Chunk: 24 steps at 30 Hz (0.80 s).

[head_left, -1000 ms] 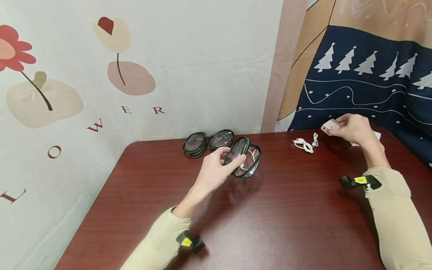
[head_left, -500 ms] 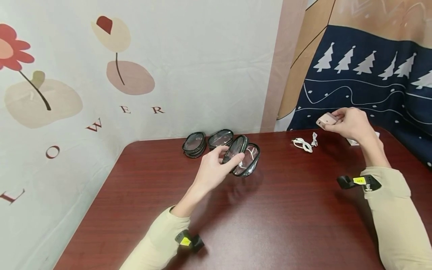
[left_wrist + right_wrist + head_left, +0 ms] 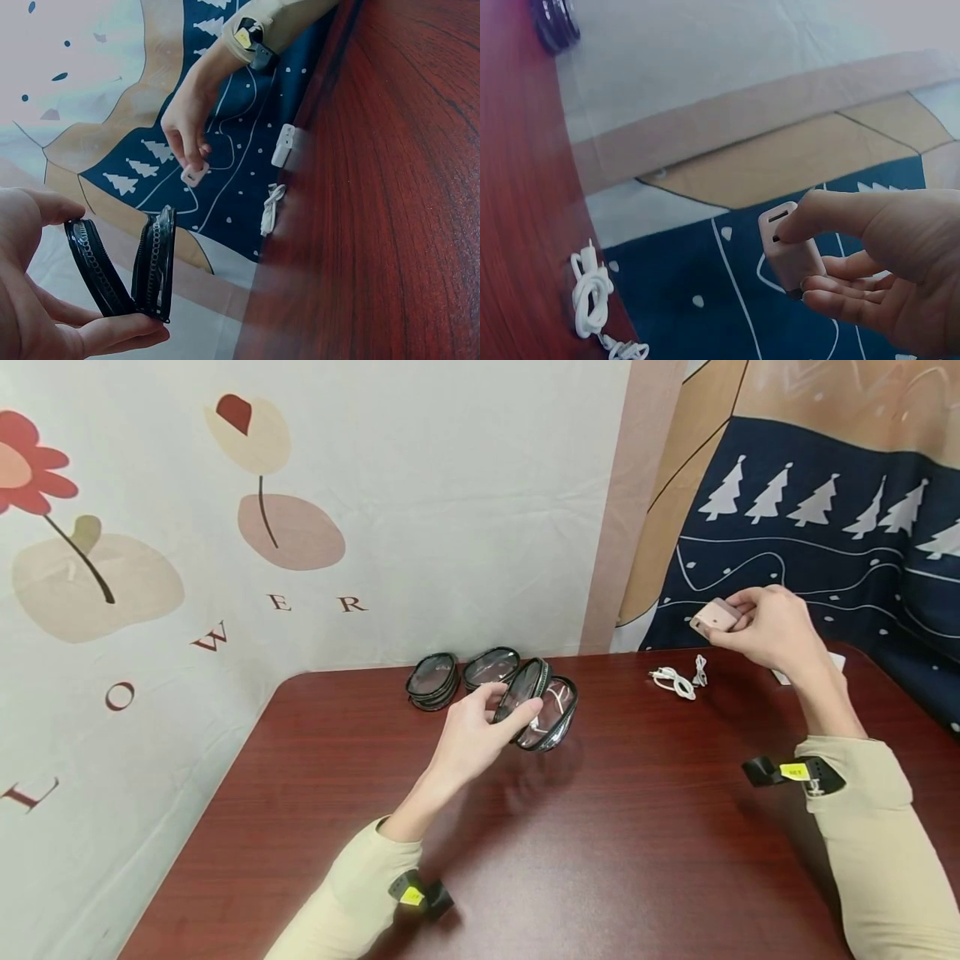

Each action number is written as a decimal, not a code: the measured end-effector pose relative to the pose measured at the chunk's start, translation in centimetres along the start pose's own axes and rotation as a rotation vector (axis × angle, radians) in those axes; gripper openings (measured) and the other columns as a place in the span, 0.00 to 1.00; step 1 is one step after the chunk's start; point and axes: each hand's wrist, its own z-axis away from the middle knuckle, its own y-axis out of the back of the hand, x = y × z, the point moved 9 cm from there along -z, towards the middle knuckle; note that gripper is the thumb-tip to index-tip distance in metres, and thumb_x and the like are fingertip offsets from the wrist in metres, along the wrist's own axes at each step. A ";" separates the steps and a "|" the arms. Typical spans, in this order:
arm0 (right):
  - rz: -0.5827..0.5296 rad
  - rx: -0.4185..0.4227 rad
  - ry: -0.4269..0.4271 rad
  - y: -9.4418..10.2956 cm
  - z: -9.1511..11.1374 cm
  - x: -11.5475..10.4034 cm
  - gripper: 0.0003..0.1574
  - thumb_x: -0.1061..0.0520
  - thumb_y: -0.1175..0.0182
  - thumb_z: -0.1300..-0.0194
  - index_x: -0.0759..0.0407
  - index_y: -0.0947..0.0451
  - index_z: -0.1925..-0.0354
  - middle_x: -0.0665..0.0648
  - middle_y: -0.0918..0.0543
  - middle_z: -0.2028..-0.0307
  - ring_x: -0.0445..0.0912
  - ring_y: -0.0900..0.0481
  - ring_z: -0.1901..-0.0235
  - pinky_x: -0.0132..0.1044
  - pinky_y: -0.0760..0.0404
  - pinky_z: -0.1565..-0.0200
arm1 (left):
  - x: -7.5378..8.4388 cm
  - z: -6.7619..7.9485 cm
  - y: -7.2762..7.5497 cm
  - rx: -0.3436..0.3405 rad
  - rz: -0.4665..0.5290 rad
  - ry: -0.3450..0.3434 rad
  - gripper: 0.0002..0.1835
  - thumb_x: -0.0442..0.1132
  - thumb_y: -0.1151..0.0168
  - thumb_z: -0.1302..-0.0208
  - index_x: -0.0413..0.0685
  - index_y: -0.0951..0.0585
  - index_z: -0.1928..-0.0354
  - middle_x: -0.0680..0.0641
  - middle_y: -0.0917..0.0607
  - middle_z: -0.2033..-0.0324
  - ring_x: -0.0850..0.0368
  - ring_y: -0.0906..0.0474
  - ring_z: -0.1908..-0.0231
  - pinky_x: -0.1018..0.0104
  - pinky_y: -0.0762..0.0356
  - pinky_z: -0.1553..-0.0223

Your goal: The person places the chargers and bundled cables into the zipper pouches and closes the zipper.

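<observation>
While gripping opened, clear-plastic, black-rimmed round pouch (image 3: 553,725) in left hand (image 3: 478,732), pinching pale-pink boxy plastic charger (image 3: 714,614) in right hand (image 3: 777,628); likely light, stiff, slick, best held by broad faces.

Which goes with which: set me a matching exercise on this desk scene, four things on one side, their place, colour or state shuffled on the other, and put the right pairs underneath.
Things
1. Open case
2. Charger
3. White cables
4. Table

Place, colour or state
A. Lying bundled near the far edge
B. Dark red with a wood grain
C. Pinched in the right hand, in the air
D. Held in the left hand

Pairs: 1-D, 2-C, 3-A, 4-B
</observation>
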 end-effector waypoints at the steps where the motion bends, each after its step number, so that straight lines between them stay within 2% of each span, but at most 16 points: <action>1: -0.003 0.005 0.007 0.0 0.0 -0.3 0.26 0.58 0.33 0.43 0.79 0.24 0.54 0.75 0.22 0.65 0.62 0.32 0.57 0.54 0.36 0.57 | 0.0 0.0 0.0 0.000 0.000 0.000 0.35 0.59 0.32 0.39 0.41 0.22 0.39 0.42 0.15 0.48 0.50 0.14 0.55 0.55 0.18 0.55; 6: -0.005 0.014 0.027 0.0 0.2 -1.7 0.26 0.59 0.32 0.44 0.79 0.24 0.54 0.74 0.23 0.64 0.62 0.32 0.56 0.55 0.37 0.56 | 0.1 0.0 0.1 0.012 -0.007 -0.004 0.34 0.58 0.32 0.39 0.40 0.21 0.39 0.43 0.15 0.47 0.51 0.14 0.55 0.55 0.18 0.54; 11: -0.026 0.014 0.038 0.1 0.5 -3.2 0.27 0.60 0.31 0.45 0.79 0.23 0.53 0.74 0.25 0.59 0.62 0.31 0.55 0.55 0.33 0.56 | 0.1 0.0 0.3 0.020 -0.010 -0.010 0.34 0.57 0.32 0.39 0.40 0.21 0.40 0.43 0.15 0.48 0.52 0.14 0.55 0.55 0.19 0.52; 24: -0.027 0.029 0.121 0.4 1.3 -6.5 0.27 0.59 0.29 0.46 0.77 0.22 0.53 0.70 0.25 0.60 0.59 0.28 0.57 0.53 0.26 0.59 | 0.1 0.1 0.3 0.026 -0.013 0.001 0.35 0.58 0.32 0.39 0.40 0.22 0.38 0.43 0.15 0.47 0.49 0.15 0.52 0.54 0.20 0.48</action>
